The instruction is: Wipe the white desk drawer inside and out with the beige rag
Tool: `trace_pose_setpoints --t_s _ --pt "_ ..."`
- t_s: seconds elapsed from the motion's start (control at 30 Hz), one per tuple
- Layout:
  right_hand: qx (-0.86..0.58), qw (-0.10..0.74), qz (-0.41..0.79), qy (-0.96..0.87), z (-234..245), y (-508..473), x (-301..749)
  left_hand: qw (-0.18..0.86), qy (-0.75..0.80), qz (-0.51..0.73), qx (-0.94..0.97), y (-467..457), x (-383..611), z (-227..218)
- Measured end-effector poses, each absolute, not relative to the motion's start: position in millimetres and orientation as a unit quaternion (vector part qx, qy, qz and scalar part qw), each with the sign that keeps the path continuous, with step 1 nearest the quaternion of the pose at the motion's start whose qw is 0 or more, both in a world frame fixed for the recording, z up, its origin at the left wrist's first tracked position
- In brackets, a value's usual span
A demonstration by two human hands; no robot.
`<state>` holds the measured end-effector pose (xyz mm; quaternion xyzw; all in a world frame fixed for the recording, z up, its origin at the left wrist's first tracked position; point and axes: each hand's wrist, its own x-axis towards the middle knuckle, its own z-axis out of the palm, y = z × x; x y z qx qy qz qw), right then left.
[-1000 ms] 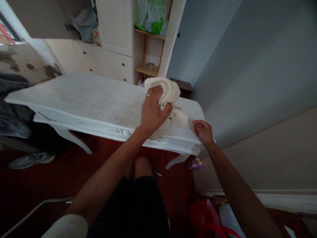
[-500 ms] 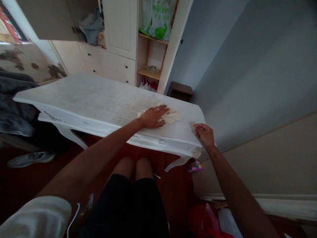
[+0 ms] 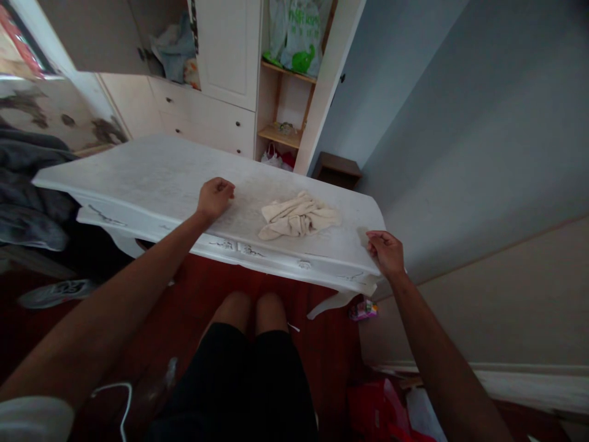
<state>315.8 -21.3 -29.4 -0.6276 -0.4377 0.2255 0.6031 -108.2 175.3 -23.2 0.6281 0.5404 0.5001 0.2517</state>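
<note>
A crumpled cream cloth (image 3: 299, 216) lies on the right half of the white table (image 3: 151, 162), and neither hand touches it. To its left, my left hand (image 3: 215, 197) is over the tabletop with its fingers curled in and nothing seen in them. My right hand (image 3: 386, 250) is at the table's right end, fingers likewise bent inward, and I see nothing held there. Greyish smudges mark the tabletop around the cloth and further left.
Behind the table stands a white wardrobe (image 3: 227, 61) with drawers, an open door and shelves holding plastic bags (image 3: 301, 37). A small brown box-shaped unit (image 3: 338, 169) is by the wall. Dark clothing (image 3: 27, 184) hangs at left. A red bag (image 3: 375, 408) sits on the floor.
My left hand has let go of the cloth and moved left, its fingers now curled. The cloth stays on the table, fully exposed. My right hand keeps its place.
</note>
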Motion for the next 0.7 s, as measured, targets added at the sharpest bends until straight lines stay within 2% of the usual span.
trace_pose_setpoints --t_s 0.17,0.7 --pt "-0.636 0.601 0.207 -0.438 -31 -21 318 0.308 0.515 0.546 0.584 171 -103 -24" --pt "-0.643 0.591 0.192 -0.447 -34 -21 321 0.324 0.5 0.573 0.562 164 -103 -22"
